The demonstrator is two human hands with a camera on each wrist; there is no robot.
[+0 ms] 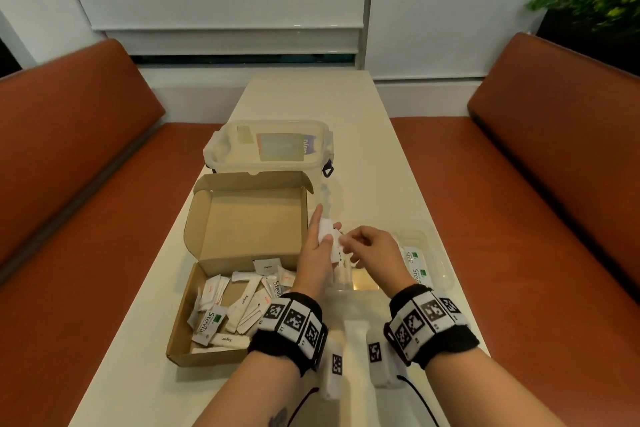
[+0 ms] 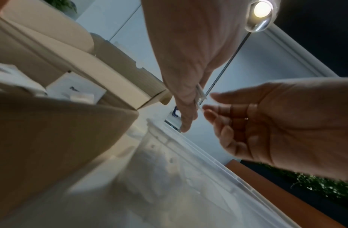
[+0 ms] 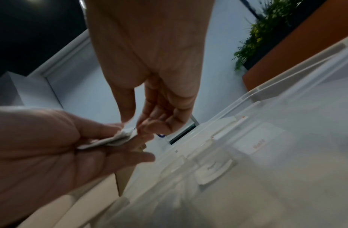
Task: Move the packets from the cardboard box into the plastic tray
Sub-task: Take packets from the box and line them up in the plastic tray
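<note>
Over the left rim of the plastic tray point(image 1: 440, 263), on the table's point(image 1: 346, 107) near right, the left hand point(image 1: 317, 253) grips a thin sheaf of white packets point(image 1: 329, 241). The right hand point(image 1: 375, 250) curls in, thumb and fingertips nipping their edge. Best drawn off singly, low over the tray; many remain in the cardboard box point(image 1: 180, 333).

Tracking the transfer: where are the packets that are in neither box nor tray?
Head view, centre: the packets are pinched in the left hand over the left edge of the plastic tray, right of the cardboard box, the right hand beside them.
</note>
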